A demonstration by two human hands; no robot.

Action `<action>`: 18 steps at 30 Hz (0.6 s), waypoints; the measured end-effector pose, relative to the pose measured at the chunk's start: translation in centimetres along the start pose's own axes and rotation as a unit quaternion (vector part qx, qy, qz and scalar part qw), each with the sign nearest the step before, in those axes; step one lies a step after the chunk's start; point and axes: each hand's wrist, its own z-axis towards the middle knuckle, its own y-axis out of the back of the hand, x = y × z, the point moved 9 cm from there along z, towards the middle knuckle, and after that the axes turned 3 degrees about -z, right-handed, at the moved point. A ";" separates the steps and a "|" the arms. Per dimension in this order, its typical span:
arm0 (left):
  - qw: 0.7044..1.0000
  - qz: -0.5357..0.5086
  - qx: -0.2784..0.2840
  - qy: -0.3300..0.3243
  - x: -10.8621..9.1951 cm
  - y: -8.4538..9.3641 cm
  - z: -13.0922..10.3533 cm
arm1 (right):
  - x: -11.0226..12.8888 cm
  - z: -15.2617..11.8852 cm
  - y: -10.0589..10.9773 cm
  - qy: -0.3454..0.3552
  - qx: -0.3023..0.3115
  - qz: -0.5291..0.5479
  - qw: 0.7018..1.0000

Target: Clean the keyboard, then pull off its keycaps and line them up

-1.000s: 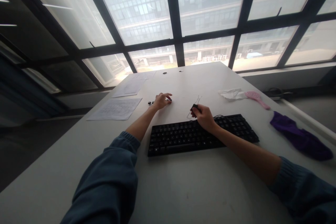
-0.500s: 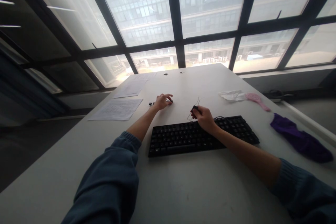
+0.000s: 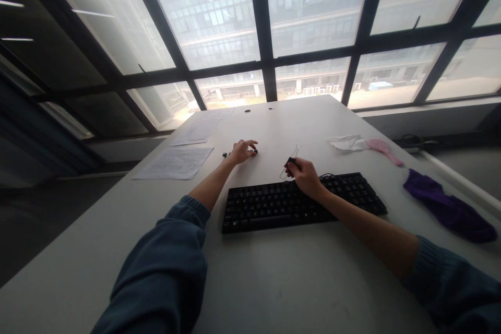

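Note:
My right hand (image 3: pixel 307 177) pinches the black grip of a wire keycap puller (image 3: pixel 290 162); its thin wire prongs point up and away from me. This hand hovers over the back edge of a black keyboard (image 3: pixel 262 207). Farther left, my left hand (image 3: pixel 241 152) rests low on the white table (image 3: pixel 305 276), thumb and index finger spread with a gap between them. A small black piece, apparently a keycap (image 3: pixel 255 152), lies at the thumb tip. More small dark pieces (image 3: pixel 225 155) sit by the left wrist, partly hidden.
Printed papers (image 3: pixel 176 163) lie at the left. Along the right side are a white crumpled tissue or cloth (image 3: pixel 348 143), a pink hairbrush (image 3: pixel 383 150) and a purple cloth item (image 3: pixel 446 206). Large windows (image 3: pixel 219 10) rise behind the far table edge.
Almost nothing differs; the view has shifted very slightly. Both hands keep their places, and the keycap puller stays in my right hand.

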 end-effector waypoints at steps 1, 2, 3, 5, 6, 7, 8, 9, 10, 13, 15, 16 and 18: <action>1.000 -0.001 0.001 0.000 -0.1 0.0 0.0 | 0.0 0.0 0.0 0.000 0.000 0.000 1.000; 1.000 -0.002 0.002 0.000 -0.1 0.0 -0.1 | 0.1 0.0 0.0 0.000 0.000 -0.001 1.000; 1.000 -0.003 0.004 0.000 -0.2 0.0 -0.1 | 0.0 0.0 0.0 0.000 0.000 -0.002 1.000; 1.000 -0.004 0.007 0.001 -0.3 0.0 -0.1 | 0.0 0.0 0.0 0.001 0.000 -0.003 1.000; 1.000 -0.004 0.008 0.001 -0.3 0.1 -0.2 | -0.1 0.0 0.0 0.001 0.000 -0.002 1.000; 1.000 -0.004 0.008 0.001 -0.3 0.1 -0.2 | -0.1 0.1 -0.1 0.001 0.000 -0.002 1.000; 1.000 -0.004 0.008 0.001 -0.3 0.1 -0.2 | -0.2 0.1 -0.1 0.001 0.001 -0.002 1.000; 1.000 -0.004 0.009 0.001 -0.3 0.2 -0.2 | -0.2 0.1 -0.1 0.001 0.001 -0.001 1.000; 1.000 -0.004 0.010 0.000 -0.3 0.2 -0.2 | -0.2 0.1 -0.1 0.002 0.001 0.000 1.000; 1.000 -0.004 0.013 0.001 -0.3 0.2 -0.3 | -0.1 0.1 -0.1 0.005 0.002 0.001 1.000; 1.000 -0.004 0.016 0.002 -0.1 0.3 -0.2 | 0.0 0.1 0.0 0.006 0.001 0.000 1.000; 1.000 -0.003 0.018 0.003 -0.1 0.3 -0.2 | 0.1 0.0 0.0 0.006 0.001 0.000 1.000; 1.000 -0.002 0.021 0.004 0.0 0.3 -0.1 | 0.1 0.0 0.0 0.004 0.000 -0.001 1.000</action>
